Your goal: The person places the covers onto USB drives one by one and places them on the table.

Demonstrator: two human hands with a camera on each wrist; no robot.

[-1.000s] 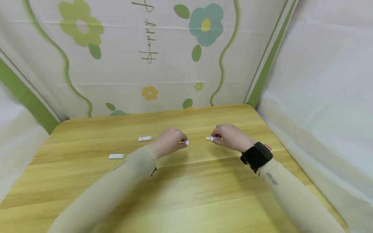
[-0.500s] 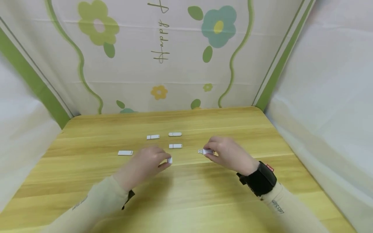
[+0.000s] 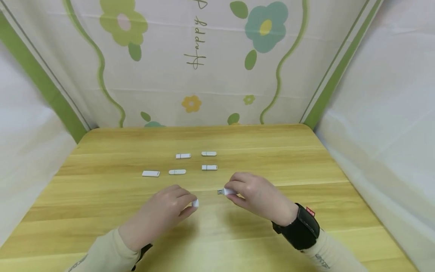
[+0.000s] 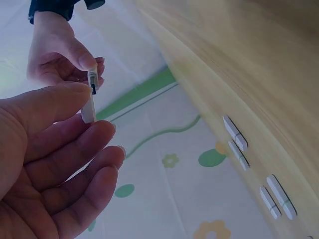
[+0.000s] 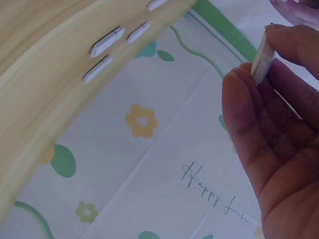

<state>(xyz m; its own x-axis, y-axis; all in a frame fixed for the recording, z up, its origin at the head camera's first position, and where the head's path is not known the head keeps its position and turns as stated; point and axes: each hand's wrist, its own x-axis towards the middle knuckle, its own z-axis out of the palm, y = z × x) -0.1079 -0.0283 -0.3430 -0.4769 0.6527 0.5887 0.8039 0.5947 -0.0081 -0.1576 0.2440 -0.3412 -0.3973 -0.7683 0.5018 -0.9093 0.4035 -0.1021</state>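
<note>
My left hand (image 3: 170, 206) pinches a small white cap (image 3: 195, 203) between thumb and fingertips, above the table. To its right, my right hand (image 3: 255, 192) pinches a white USB flash drive (image 3: 230, 191) whose bare metal plug (image 3: 220, 192) points left at the cap. A gap separates plug and cap in the head view. The left wrist view has the cap (image 4: 88, 110) in front, with the drive (image 4: 92, 75) just beyond, nearly in line. From the right wrist, the drive's white body (image 5: 263, 59) shows between thumb and fingers.
Several white capped USB drives lie farther back on the wooden table (image 3: 272, 151): a rounded one (image 3: 177, 172) beside a rectangular one (image 3: 151, 173), others (image 3: 209, 167) (image 3: 183, 156) behind. A flower-printed cloth (image 3: 217, 75) hangs at the far edge, with white cloth (image 3: 384, 113) at the right.
Both hands have drawn back toward the body, the left still with the cap, the right still with the drive, and the gap between them has narrowed. Drives once hidden behind the left hand now show.
</note>
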